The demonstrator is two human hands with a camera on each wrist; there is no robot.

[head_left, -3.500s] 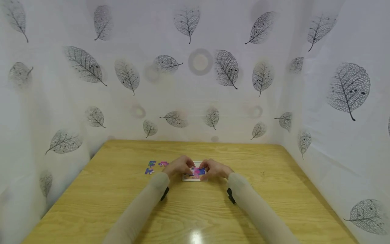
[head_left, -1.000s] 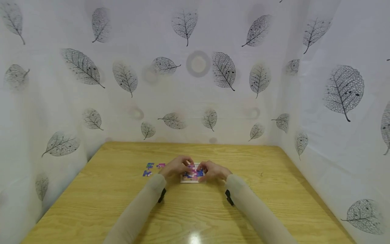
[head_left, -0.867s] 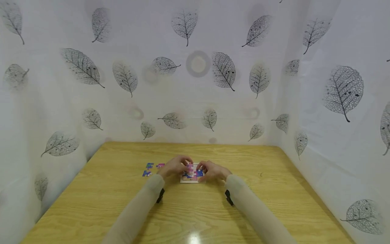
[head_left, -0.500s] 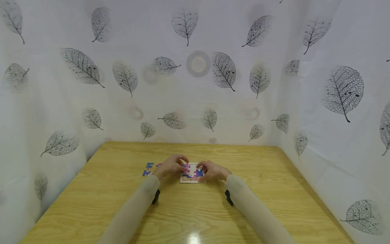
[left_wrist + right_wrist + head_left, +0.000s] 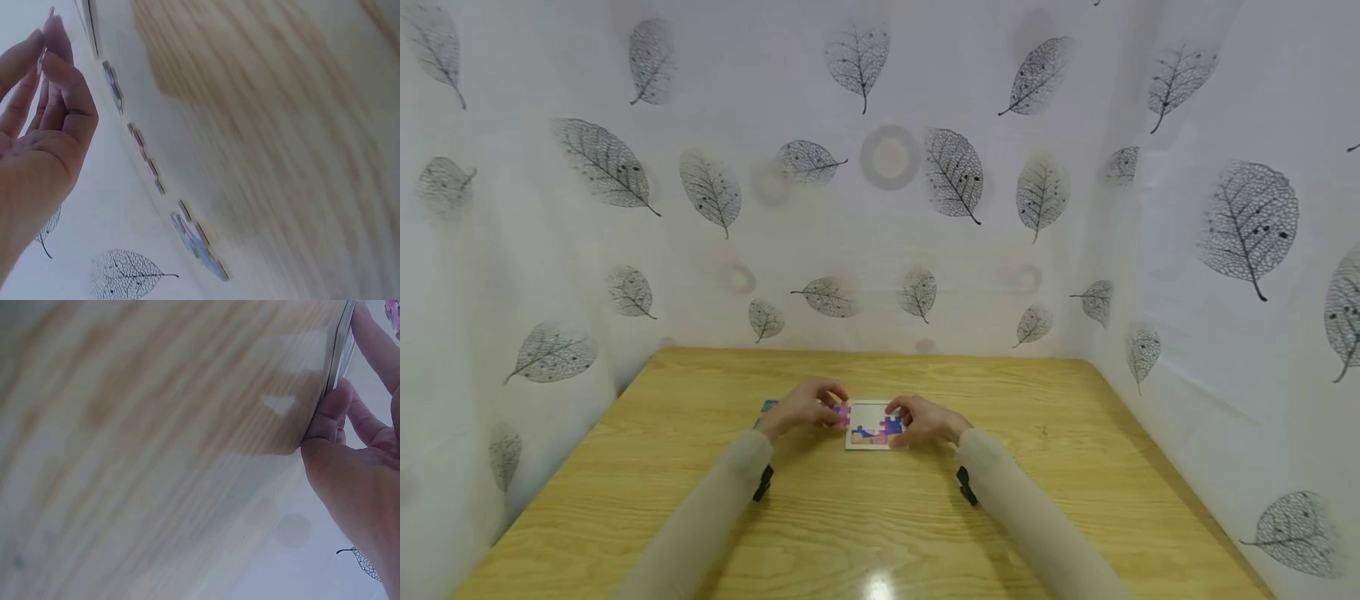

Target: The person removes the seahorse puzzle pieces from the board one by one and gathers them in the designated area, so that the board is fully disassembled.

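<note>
My left hand (image 5: 803, 406) pinches a pink puzzle piece (image 5: 842, 415) between thumb and fingertips, just off the left side of a white puzzle tray (image 5: 867, 448). In the left wrist view that piece (image 5: 42, 60) is seen nearly edge-on, above the table. My right hand (image 5: 929, 419) holds the tray's right side, thumb at the near part and fingers farther back. The right wrist view shows the thumb against the tray's edge (image 5: 338, 359). Inside the tray lie a blue piece (image 5: 892, 425) at the right and a multicoloured row (image 5: 868, 437) along the near side; its upper left shows bare white.
Loose puzzle pieces lie on the wooden table (image 5: 880, 517) left of the tray; a blue-green one (image 5: 769, 406) shows past the left hand, which hides others. The left wrist view shows a pale blue piece (image 5: 199, 240) among them. A leaf-print curtain (image 5: 880, 233) surrounds the table.
The left hand has drawn left out of the tray, carrying the pink puzzle piece and baring the white base. It now covers more of the loose pieces. The right hand has stayed on the tray.
</note>
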